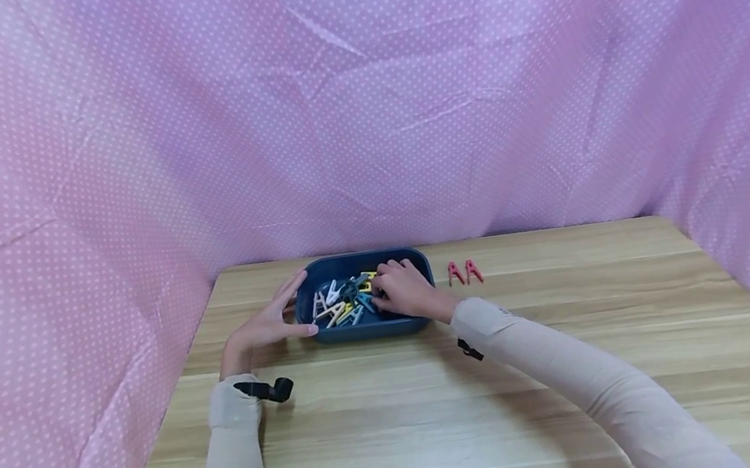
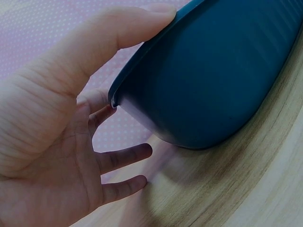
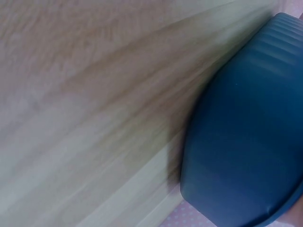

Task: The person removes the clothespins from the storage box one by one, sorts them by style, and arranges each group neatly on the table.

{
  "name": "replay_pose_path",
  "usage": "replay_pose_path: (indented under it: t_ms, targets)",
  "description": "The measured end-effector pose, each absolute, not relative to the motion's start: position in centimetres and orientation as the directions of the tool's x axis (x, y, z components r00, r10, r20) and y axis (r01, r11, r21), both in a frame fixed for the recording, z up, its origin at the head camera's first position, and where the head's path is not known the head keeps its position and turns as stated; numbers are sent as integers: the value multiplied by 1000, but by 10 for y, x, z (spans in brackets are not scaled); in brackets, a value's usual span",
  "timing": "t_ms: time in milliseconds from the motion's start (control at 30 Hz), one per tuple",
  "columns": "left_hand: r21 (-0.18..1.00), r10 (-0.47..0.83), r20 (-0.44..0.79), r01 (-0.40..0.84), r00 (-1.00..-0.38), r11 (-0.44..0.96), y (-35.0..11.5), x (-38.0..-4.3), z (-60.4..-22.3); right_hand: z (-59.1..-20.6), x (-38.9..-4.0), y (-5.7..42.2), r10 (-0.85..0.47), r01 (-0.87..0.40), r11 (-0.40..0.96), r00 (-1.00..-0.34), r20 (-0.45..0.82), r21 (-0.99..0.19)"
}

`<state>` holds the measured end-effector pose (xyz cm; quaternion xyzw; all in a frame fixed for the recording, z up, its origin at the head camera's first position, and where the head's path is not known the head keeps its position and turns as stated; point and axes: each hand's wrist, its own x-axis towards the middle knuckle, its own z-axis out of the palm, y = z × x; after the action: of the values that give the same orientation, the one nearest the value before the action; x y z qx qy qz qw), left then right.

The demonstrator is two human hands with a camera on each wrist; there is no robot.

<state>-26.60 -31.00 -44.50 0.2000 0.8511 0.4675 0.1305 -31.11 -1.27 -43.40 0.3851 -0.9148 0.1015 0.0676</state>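
A dark blue plastic box (image 1: 373, 330) stands at the table's back edge and holds several clothespins (image 1: 335, 312) in white, beige, yellow, blue and green. My left hand (image 1: 267, 323) holds the box's left end, its thumb on the near rim and its index finger at the far part of the rim. In the left wrist view, the other fingers (image 2: 124, 158) stretch out below the rim. Over the right half of the box, my right hand (image 1: 405, 289) reaches in with bent fingers among the clothespins. I cannot tell whether its fingertips pinch one.
Two red clothespins (image 1: 464, 273) lie side by side on the wooden table (image 1: 566, 280), just right of the box. Behind the table hangs a pink cloth with white dots (image 1: 364, 148), which also runs along both sides.
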Motion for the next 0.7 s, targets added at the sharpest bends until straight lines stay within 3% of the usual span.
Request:
replay_pose_path:
  t_ms: [700]
  targets:
    - [846,474,-29,231,-880,480,-308,-267,-442,-438,-318,-19,-694,-710,699,-701,164,-81]
